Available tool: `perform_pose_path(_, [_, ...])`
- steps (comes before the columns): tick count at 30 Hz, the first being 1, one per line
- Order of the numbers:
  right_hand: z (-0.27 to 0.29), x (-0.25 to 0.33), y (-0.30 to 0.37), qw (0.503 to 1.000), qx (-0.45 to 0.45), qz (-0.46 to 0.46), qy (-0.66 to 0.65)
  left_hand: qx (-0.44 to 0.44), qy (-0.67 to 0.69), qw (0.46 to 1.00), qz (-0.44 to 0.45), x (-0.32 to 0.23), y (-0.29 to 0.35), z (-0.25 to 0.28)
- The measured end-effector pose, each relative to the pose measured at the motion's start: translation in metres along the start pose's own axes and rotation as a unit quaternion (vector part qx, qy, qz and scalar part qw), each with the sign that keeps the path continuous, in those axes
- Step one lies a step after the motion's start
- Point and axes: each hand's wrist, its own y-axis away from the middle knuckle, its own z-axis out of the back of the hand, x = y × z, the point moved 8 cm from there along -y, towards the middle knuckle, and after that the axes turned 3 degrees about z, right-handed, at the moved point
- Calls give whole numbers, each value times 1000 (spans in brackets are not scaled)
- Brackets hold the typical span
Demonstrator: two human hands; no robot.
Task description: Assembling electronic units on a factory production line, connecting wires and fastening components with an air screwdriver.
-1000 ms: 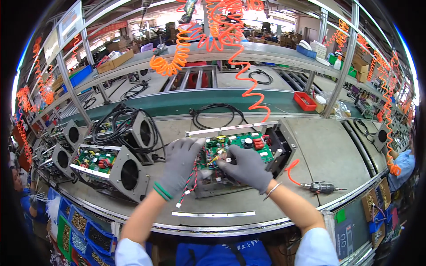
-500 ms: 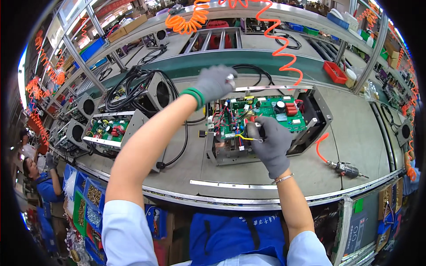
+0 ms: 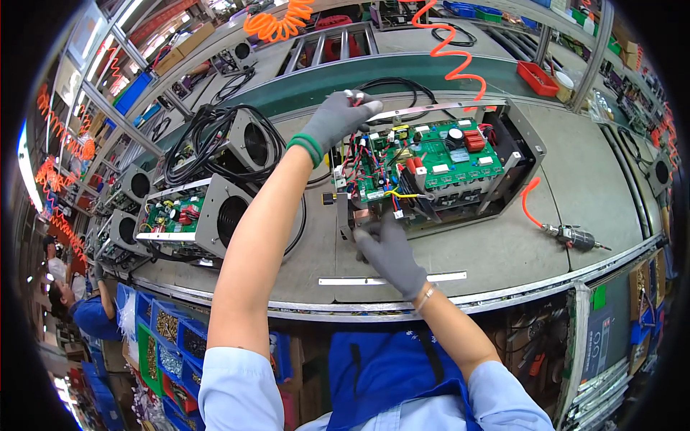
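A grey desk (image 3: pixel 571 165) with a pale metal near edge stretches across a brightly lit workshop. Along its far edge runs a green conveyor belt (image 3: pixel 392 68), and beyond the belt a section of metal rollers (image 3: pixel 343 44) sits between grey surfaces. One metal post (image 3: pixel 594 61) rises near the far edge toward the right, and another post (image 3: pixel 122 118) toward the left; a long shelf (image 3: pixel 226 37) crosses above the belt. Past the left end glows a white strip of light (image 3: pixel 26 161).
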Motion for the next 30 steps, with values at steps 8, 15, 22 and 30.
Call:
perform_pose_path(8, [5, -15, -14, 988, 72, -79, -114, -263, 535, 802, -45, 127, 108, -19])
perform_pose_path(15, [7, -12, -14, 992, 26, 38, 120, -180, 277, 941, 66, 143, 145, -67])
perform_pose_path(22, [-11, -7, -3, 928, 40, 178, 324, -148, 347, 921, 100, 169, 116, -67])
perform_pose_path(30, [-13, 3, -8, 924, 72, 113, 359, -63, 233, 967, 85, 169, 108, -58])
